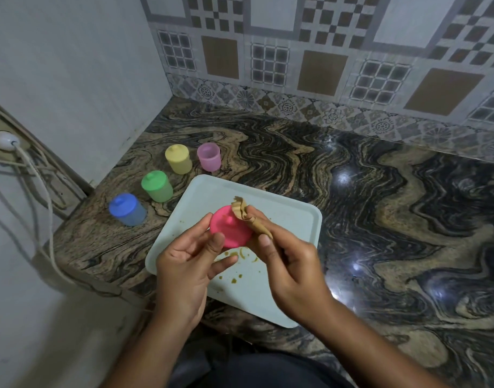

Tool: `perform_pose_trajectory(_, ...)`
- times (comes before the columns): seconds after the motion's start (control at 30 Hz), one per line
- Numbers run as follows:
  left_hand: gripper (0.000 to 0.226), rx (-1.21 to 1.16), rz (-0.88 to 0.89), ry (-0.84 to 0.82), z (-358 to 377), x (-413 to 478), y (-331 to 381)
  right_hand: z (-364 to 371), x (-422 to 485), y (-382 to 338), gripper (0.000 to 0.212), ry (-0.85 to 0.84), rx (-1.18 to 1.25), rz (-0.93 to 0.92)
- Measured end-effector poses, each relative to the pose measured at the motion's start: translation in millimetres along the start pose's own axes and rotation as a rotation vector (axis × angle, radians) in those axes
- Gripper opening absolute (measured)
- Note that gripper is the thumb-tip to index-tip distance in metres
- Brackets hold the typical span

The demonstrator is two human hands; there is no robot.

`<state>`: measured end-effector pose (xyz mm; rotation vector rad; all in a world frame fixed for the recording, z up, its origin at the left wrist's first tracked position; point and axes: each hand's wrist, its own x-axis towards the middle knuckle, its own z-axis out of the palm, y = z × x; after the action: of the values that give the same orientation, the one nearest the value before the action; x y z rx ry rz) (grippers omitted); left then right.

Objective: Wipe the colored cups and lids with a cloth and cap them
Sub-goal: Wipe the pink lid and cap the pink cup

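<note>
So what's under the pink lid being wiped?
The pale tray, with brownish smears just below the pink lid. The patch directly beneath it is covered.

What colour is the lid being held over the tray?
Pink lid, clearest in the head view.

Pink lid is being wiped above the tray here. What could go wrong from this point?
1. The left hand pinches the pink lid by its edge only; a push from the cloth in the right hand might knock it loose.
2. It would likely drop onto the tray, among the brown smears, and pick up dirt.
3. The cloth looks brown already, so it may smear rather than clean.
</note>
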<state>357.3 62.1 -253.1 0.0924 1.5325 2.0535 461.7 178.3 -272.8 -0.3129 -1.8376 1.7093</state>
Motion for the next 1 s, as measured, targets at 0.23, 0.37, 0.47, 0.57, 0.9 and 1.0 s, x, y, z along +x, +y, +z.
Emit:
perform_pose_trajectory(0.23, 0.067, 0.051, 0.044, -0.086, 10, -6, -8, 3, 0, 2, 0.041, 0.091, 0.02, 0.007)
perform_pose_trajectory(0.37, 0.067, -0.009, 0.02, -0.027, 7, 2, -3, -5, 0, 4, 0.038, 0.144, -0.15, -0.174)
perform_pose_trajectory(0.47, 0.054, -0.01, 0.007, -0.049, 6, 4, -1, -6, -7, 7, 0.04, 0.008, -0.429, -0.341)
perform_pose_trajectory(0.57, 0.056, 0.028, -0.001, -0.107, 6, 2, -1, -5, -11, 12, 0.041, -0.081, -0.514, -0.377)
perform_pose_trajectory(0.9, 0.05, 0.127, -0.046, -0.215, -3, -1, -1, -31, 23, 20, 0.039, -0.045, -0.57, -0.351)
perform_pose_trajectory(1.0, 0.051, 0.117, -0.053, -0.187, -4, 1, 0, -35, 25, 20, 0.035, 0.075, -0.491, -0.276)
